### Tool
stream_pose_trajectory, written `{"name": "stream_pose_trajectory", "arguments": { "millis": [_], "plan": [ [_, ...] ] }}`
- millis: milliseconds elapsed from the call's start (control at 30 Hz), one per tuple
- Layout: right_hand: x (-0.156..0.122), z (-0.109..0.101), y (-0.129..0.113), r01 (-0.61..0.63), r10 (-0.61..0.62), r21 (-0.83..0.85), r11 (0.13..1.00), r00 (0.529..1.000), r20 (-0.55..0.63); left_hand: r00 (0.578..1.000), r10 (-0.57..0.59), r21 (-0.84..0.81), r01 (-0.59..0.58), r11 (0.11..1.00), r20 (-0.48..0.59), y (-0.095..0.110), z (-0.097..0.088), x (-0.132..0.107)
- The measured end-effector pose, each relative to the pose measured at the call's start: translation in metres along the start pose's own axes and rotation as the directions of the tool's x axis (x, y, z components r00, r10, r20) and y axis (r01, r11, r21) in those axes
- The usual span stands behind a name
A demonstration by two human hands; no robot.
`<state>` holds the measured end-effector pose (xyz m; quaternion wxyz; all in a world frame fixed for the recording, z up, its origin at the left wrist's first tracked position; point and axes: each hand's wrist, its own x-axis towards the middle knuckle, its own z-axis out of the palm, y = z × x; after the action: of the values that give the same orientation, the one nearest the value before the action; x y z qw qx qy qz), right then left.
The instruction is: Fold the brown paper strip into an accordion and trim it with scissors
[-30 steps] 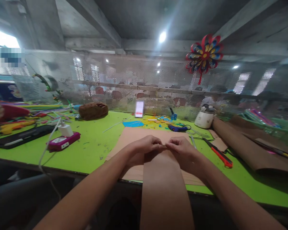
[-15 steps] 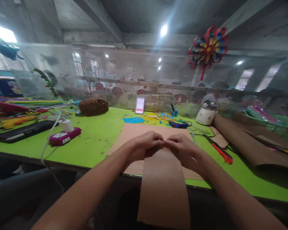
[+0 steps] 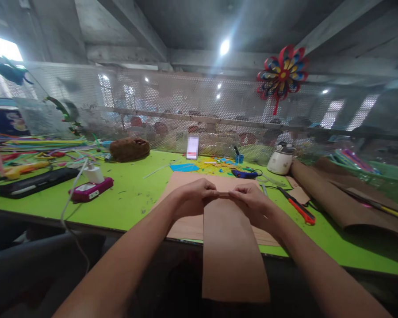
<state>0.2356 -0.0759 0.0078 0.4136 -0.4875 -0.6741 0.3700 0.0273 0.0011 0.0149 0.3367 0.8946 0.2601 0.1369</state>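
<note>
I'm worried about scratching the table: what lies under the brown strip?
A tan board shows on both sides of the strip, on the green table; what lies directly beneath the strip is covered.

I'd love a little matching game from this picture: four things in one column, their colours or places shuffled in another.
1. tan strip
2. socket block
3. flower ornament
4. lidded bottle

A. red, yellow and blue
B. white, with a dark top
C. pinched by left hand and right hand
D. purple

Pairs: 1-C, 2-D, 3-A, 4-B
</note>
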Motion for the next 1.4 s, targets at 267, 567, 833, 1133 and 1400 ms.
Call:
{"name": "stream_pose_trajectory", "arguments": {
  "millis": [267, 567, 833, 1133, 1400],
  "plan": [
    [0.002, -0.008, 0.007, -0.051, 0.041, 0.101, 0.994, 0.994, 0.099, 0.999, 0.012, -0.221, -0.001, 0.975, 0.048, 0.001, -0.001, -0.005],
    [0.004, -0.008, 0.01, -0.063, 0.056, 0.062, 0.996, 0.993, 0.103, 0.999, -0.009, -0.258, 0.022, 0.966, 0.05, -0.001, 0.003, -0.006],
    [0.004, -0.009, 0.013, -0.091, 0.083, 0.054, 0.994, 0.988, 0.127, 0.997, -0.076, -0.151, 0.076, 0.986, 0.006, -0.003, -0.002, -0.008],
    [-0.005, 0.001, 0.014, -0.081, 0.094, 0.344, 0.935, 0.995, -0.02, 0.996, -0.08, -0.12, 0.075, 0.99, -0.035, -0.01, -0.009, -0.01],
    [-0.004, -0.006, 0.004, -0.046, 0.074, 0.442, 0.896, 0.996, -0.046, 0.986, -0.059, -0.163, 0.033, 0.986, -0.154, 0.004, -0.009, -0.012]
  ]
}}
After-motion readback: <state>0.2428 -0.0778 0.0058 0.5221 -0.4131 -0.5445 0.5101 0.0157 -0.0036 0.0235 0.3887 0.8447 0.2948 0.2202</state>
